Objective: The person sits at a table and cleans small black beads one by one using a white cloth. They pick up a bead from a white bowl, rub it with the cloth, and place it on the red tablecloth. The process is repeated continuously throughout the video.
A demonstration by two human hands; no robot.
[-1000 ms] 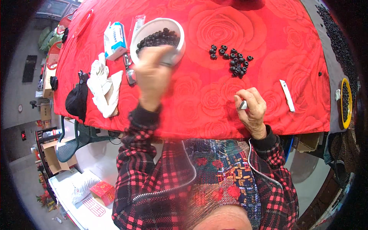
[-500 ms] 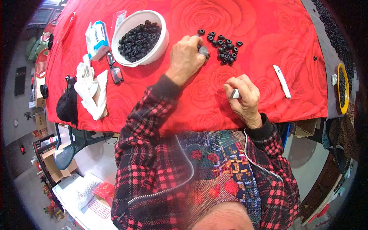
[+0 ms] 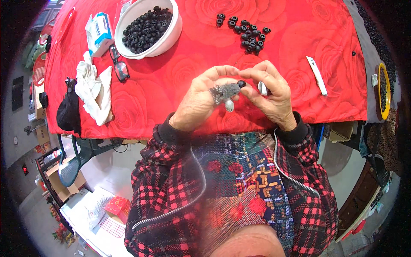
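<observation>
Since half a second ago, the left hand has come back from beside the loose pile to meet the right hand, which has stayed near the front of the table. The whole view has also shifted a little, so the things on the table sit higher in it.

Head view: the left fingers are curled, with ragged grey material about their tips, and they grip a small black piece that pokes out toward the right hand. The right thumb tip is right at this piece; whether it presses on it I cannot tell. The other right fingers are bent around a grey-white piece, which shows between thumb and forefinger.

Beyond the hands, loose black pieces lie in a cluster on the red tablecloth. Up and to the left stands a white bowl holding many more. Left of it are a tissue box, eyeglasses and a white cloth. Rightward lies a white strip.
</observation>
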